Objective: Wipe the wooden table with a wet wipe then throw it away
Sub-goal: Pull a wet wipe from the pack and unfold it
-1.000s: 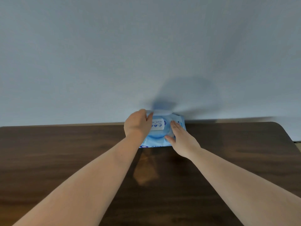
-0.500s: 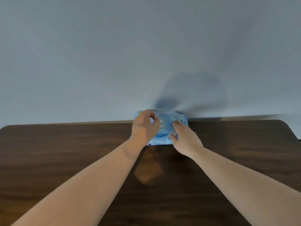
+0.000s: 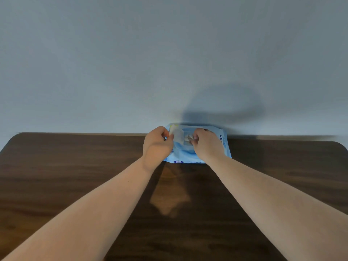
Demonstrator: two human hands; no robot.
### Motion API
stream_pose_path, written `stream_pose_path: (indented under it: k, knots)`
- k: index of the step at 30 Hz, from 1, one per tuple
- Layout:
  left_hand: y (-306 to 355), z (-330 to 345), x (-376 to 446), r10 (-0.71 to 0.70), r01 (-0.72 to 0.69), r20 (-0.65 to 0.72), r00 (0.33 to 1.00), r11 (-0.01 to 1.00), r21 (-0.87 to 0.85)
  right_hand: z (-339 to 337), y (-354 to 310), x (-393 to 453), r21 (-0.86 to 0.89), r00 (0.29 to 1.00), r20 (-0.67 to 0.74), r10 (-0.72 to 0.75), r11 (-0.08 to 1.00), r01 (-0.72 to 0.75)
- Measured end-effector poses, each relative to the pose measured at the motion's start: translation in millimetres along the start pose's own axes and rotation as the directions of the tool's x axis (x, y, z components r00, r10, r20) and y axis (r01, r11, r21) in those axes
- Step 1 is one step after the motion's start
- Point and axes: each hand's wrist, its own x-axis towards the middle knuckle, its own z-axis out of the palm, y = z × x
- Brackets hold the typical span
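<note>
From the head view I saw a dark wooden table (image 3: 75, 185) with rounded far corners, pushed against a plain grey-blue wall (image 3: 131, 63). A light-blue wet wipe pack (image 3: 225, 146) lay flat at the table's far edge, just beside the wall, with printed characters along its right side and a small logo on its near edge. The left hand (image 3: 157, 146) rested over the pack's left portion, its thumb and fingers pinched together on a pale translucent flap (image 3: 178, 136) — the pack's peel-back seal, held lifted. The right hand (image 3: 206, 145) sat over the pack's middle, fingers curled and drawn together at the opening, where a bit of white wipe (image 3: 188, 137) showed; I could not tell whether the fingertips had actually closed on the wipe. Both bare forearms reached forward from the lower corners of the frame. A warm patch of reflected light (image 3: 169, 200) lay on the table between the arms — well short of the pack. A soft shadow (image 3: 226, 106) fell on the wall above and to the right of the pack.
</note>
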Motion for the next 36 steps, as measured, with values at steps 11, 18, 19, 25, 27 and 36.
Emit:
stream_pose_path:
  k: [11,18,19,25,27,36]
  knots:
    - [-4,-1,-3,-0.048,0.046,0.029,0.998,0.998,0.051,-8,-1,10,0.052,0.992,0.047,0.116,0.992,-0.118]
    - [-1,-2,-2,-0.094,0.09,0.018,0.995,0.984,0.152,-22,-1,0,0.424,0.986,0.067,0.153,0.89,-0.167]
    - [0,-2,-2,-0.102,0.098,0.016,0.995,0.983,0.158,-27,-1,-2,0.498,0.981,0.071,0.179,0.846,-0.19]
    - [5,-4,-6,-0.111,0.106,0.023,0.994,0.98,0.167,-56,3,-18,0.863,0.928,0.232,0.29,0.378,-0.334]
    - [8,-4,-8,-0.078,0.072,0.035,0.996,0.986,0.147,-64,5,-23,0.892,0.928,0.221,0.299,0.323,-0.317]
    - [33,-15,-28,0.239,-0.235,0.183,0.954,0.971,-0.043,-79,0,-45,0.898,0.943,0.208,0.259,0.331,-0.288]
